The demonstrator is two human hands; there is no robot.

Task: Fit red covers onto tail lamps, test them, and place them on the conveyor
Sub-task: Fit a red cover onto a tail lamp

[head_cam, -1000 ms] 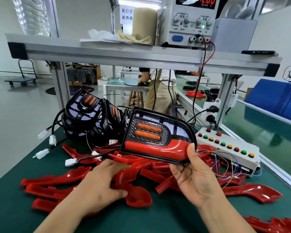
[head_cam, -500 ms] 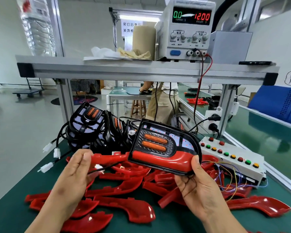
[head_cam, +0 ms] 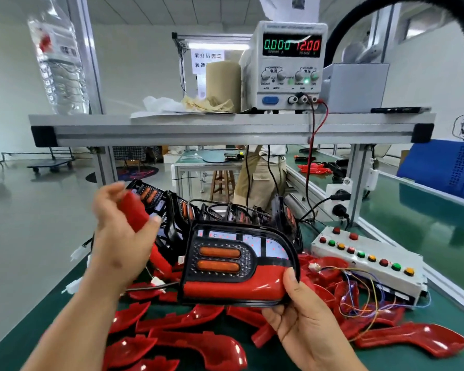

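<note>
My right hand [head_cam: 303, 322] grips the lower right corner of a black tail lamp [head_cam: 233, 263] with two orange strips and a red band along its bottom, held up over the bench. My left hand [head_cam: 121, 236] holds a loose red cover [head_cam: 133, 210] raised to the left of that lamp; the cover is blurred. Several more red covers [head_cam: 198, 344] lie scattered on the green bench mat. A stack of black tail lamps [head_cam: 225, 212] with wires and white plugs stands behind.
A white button box [head_cam: 370, 261] with coloured buttons and loose wires sits at right. A power supply [head_cam: 289, 65] reading 12.00 stands on the aluminium shelf [head_cam: 225, 129] overhead. The green conveyor [head_cam: 426, 223] runs along the right. A person stands at a far bench.
My left hand has picked a red cover off the bench and lifted it up beside the lamp. My right hand keeps holding the lamp, raised slightly.
</note>
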